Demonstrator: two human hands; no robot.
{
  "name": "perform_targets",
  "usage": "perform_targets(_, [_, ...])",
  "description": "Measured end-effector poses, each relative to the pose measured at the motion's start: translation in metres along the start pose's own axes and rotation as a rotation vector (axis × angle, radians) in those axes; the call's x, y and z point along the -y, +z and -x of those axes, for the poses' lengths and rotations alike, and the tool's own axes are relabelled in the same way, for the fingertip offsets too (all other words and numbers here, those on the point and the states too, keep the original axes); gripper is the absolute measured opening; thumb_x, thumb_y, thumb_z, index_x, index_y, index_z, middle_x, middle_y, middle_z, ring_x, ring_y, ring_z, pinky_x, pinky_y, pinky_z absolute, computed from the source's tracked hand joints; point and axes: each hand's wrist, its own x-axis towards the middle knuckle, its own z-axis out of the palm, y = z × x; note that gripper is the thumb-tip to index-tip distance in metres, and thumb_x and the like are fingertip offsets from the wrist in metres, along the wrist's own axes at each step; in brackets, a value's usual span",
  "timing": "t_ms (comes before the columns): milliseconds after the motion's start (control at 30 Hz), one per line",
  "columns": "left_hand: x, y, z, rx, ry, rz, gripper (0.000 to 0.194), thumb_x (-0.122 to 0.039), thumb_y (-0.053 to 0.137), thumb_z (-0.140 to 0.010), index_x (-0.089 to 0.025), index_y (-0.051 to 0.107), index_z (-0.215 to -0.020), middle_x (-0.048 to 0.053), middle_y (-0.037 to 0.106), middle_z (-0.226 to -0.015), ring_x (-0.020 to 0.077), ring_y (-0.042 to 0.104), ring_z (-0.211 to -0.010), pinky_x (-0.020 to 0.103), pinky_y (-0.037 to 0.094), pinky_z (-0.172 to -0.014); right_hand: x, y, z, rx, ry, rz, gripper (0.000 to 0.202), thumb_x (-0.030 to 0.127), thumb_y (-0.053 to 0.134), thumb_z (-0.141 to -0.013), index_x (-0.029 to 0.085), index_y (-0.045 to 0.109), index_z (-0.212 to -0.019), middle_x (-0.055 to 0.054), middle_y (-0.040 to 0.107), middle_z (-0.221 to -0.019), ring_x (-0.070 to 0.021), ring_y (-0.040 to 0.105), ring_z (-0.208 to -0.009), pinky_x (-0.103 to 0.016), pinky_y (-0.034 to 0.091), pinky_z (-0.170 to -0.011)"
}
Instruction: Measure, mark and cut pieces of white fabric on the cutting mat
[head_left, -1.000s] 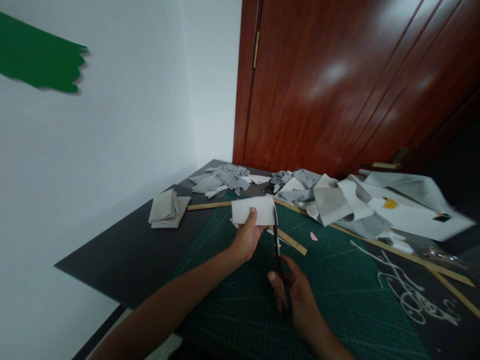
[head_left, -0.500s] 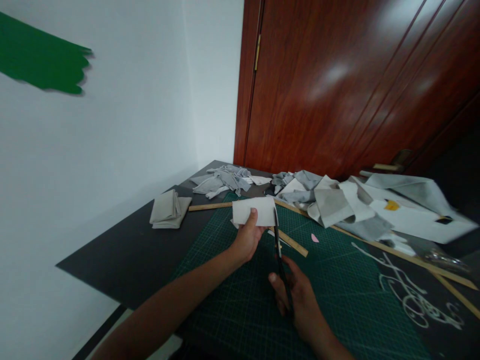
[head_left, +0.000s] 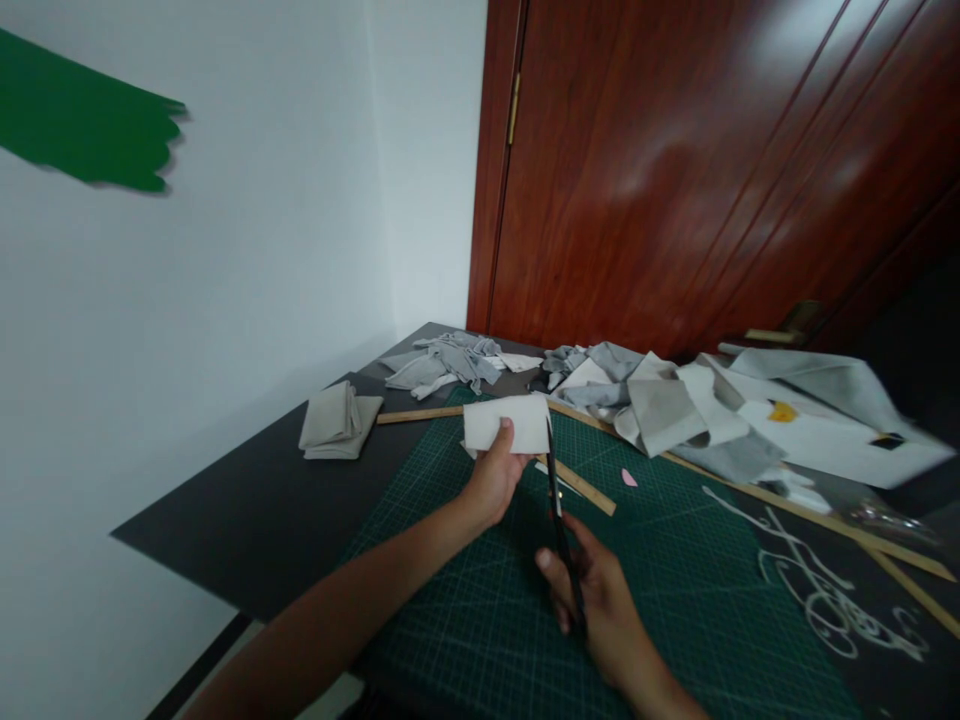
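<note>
My left hand (head_left: 496,478) grips a small white rectangular piece (head_left: 487,422), fabric or card, with the thumb on its near face. A pair of black scissors (head_left: 556,500) is in my right hand (head_left: 592,590), fingers around the handles. The blades point away from me and lie along the right edge of the white piece, where a thin strip stands slightly off. Both hands are above a green cutting mat (head_left: 675,570). Partly behind the white piece and the scissors lies a wooden ruler (head_left: 589,487).
Folded beige cloth (head_left: 341,422) sits at the left on the dark table (head_left: 262,520). Grey scraps (head_left: 450,358) and a large fabric heap (head_left: 675,400) line the back. A long wooden strip (head_left: 795,505), pale curled strips (head_left: 832,600) and a pink piece (head_left: 629,478) lie rightward.
Almost nothing differs. The scissors and both hands keep nearly the same place, with the blades still at the right edge of the white piece.
</note>
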Motion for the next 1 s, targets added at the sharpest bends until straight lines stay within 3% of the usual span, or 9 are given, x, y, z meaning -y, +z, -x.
perform_targets(433, [0.004, -0.001, 0.006, 0.008, -0.025, 0.005, 0.064, -0.043, 0.082, -0.087, -0.019, 0.060, -0.142, 0.013, 0.071, -0.136, 0.0325, 0.061, -0.135, 0.051, 0.042, -0.120, -0.013, -0.006, -0.002, -0.029, -0.057, -0.099, 0.081, 0.075, 0.074, -0.081, 0.017, 0.050, -0.132, 0.011, 0.045, -0.060, -0.0053, 0.035, -0.040, -0.016, 0.029, -0.036])
perform_targets(667, [0.011, 0.003, 0.019, 0.034, -0.106, 0.015, 0.067, -0.050, 0.082, -0.085, -0.014, 0.063, -0.138, 0.017, 0.070, -0.137, 0.0348, 0.058, -0.139, 0.051, 0.039, -0.122, -0.011, -0.009, -0.005, -0.065, -0.072, -0.134, 0.082, 0.075, 0.075, -0.080, 0.016, 0.050, -0.132, 0.010, 0.047, -0.060, -0.0067, 0.037, -0.041, -0.017, 0.031, -0.038])
perform_targets(1000, [0.012, 0.002, 0.025, 0.044, -0.165, -0.014, 0.066, -0.050, 0.082, -0.085, -0.016, 0.063, -0.139, 0.016, 0.068, -0.141, 0.0363, 0.058, -0.139, 0.053, 0.038, -0.123, -0.007, -0.009, -0.004, -0.080, -0.067, -0.149, 0.081, 0.075, 0.075, -0.080, 0.016, 0.050, -0.131, 0.010, 0.046, -0.064, -0.0071, 0.040, -0.046, -0.018, 0.035, -0.040])
